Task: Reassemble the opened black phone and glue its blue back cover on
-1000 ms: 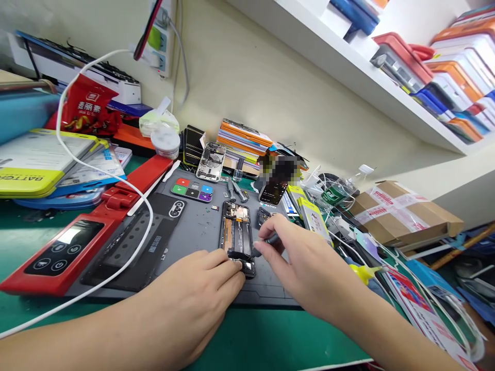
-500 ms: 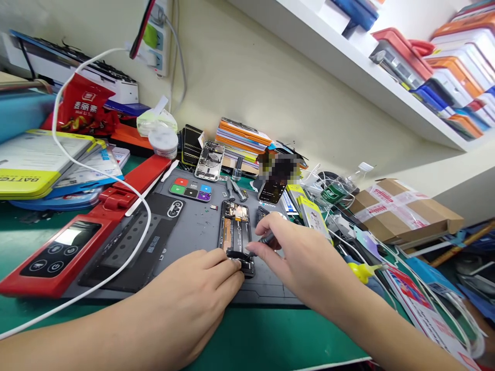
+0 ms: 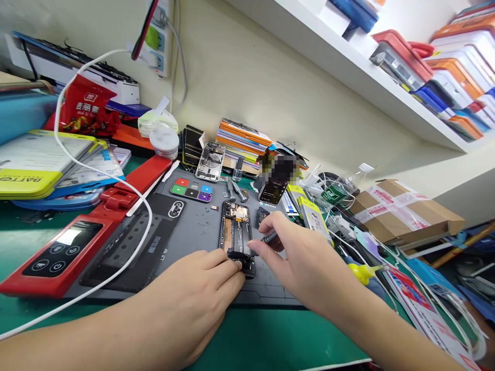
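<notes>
At the lower middle of the frame, the opened phone [image 3: 244, 236] lies on a grey mat [image 3: 201, 226] over the green desk [image 3: 263, 337]. My left hand [image 3: 207, 281] rests with bent fingers at its lower left end; whether they pinch a part there, I cannot tell. My right hand [image 3: 296, 255] grips a dark tool [image 3: 269, 238] between thumb and fingers, its tip hidden near the phone's lower end. Print on the phone's battery is too small to read. At the upper left, a red bag [image 3: 87, 105] reads "麦丽素" with "Mai Li" under it. Below that, a yellow-and-white package [image 3: 27, 175] shows letters starting "BATT". Right of centre, a bottle [image 3: 333, 195] wears a green label with blurred white characters.
</notes>
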A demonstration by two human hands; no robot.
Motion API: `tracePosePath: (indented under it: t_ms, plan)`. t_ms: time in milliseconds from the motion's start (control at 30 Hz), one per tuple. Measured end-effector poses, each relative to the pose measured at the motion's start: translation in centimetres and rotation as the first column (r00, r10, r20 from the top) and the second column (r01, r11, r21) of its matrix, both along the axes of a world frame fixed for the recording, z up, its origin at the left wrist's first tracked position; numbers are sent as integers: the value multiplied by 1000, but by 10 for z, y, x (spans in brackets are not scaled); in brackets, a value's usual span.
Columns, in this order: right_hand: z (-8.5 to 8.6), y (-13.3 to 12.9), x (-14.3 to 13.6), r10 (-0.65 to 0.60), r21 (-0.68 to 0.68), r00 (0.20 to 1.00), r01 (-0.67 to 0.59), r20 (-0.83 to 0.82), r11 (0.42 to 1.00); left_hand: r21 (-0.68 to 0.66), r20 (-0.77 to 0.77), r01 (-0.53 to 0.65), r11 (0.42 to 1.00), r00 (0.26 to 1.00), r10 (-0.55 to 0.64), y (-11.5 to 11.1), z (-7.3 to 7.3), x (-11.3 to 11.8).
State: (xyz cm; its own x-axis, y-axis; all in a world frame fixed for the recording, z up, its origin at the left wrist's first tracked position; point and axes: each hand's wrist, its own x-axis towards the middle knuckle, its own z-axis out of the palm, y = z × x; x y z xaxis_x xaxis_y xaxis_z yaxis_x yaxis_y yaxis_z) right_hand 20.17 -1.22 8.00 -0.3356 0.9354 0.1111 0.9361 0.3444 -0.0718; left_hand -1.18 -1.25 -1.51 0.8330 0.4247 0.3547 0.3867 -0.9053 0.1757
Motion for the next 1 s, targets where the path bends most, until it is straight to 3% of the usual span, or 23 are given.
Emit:
tracePosePath:
  t_ms: [133, 333, 533, 767, 900, 1000]
  plan:
    - [1, -2, 0, 51, -36, 998, -53, -43, 998, 4, -5, 1, 1000, 1000, -1, 0, 0, 0]
    - [-3, 0, 0, 12, 31, 1000, -12, 10, 999, 26, 5, 3, 1000, 1000, -4, -1, 0, 0]
    - [-1, -3, 2, 82, 3, 996, -82, -38, 997, 26, -6, 9, 1000, 1000, -9, 0, 0, -1]
    - [-6, -1, 3, 67, 55, 998, -66, -18, 996, 80, 3, 13, 997, 1000, -14, 1, -2, 0]
    - [-6, -2, 6, 69, 51, 991, -63, -113, 997, 86, 9, 13, 996, 1000, -13, 1, -3, -1]
    - [-5, -2, 8, 20, 60, 954, -2, -300, 998, 104, 20, 8, 995, 1000, -10, 0, 1, -2]
